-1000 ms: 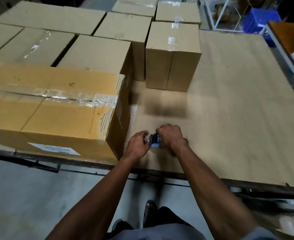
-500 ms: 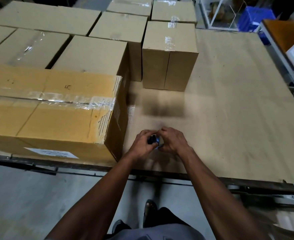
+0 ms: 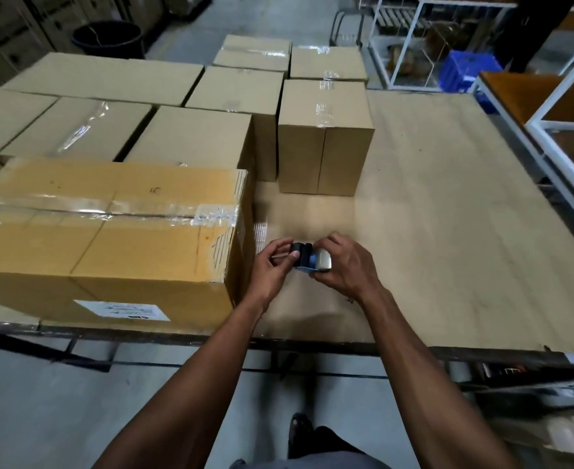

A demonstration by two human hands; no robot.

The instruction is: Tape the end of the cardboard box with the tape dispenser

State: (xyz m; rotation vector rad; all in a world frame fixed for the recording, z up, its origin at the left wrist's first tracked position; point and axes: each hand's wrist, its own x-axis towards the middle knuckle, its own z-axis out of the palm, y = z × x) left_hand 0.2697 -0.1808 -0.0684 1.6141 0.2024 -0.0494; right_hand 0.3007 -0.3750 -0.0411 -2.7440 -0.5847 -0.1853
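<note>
**Both hands on dispenser, just right of box end**

Right hand [image 3: 343, 265]: closed around the tape dispenser [image 3: 307, 258], palm over the pale roll at its right part; fingers curl under it. Left hand [image 3: 273, 265]: thumb and fingertips pinch the dispenser's dark left end. Whether tape is drawn out between the fingers cannot be told.

Dispenser: small, blue body with dark head. Long axis runs roughly left to right, dark end pointing toward the box [image 3: 109, 231]. It sits low over the table [image 3: 448, 231]; contact with the surface cannot be told.

Box: large, yellowish, just left of the dispenser, close to the left hand but apart from it. Long axis also left to right; its right end face is turned toward the dispenser. Clear tape runs along the top seam and folds over the right edge. White label on the front face, print too small to read.

Behind the box: rows of paler cartons [image 3: 190, 137], several with taped tops. One upright carton [image 3: 324, 137] stands behind and right of the box. Table right of the dispenser is covered in cardboard sheet.
</note>
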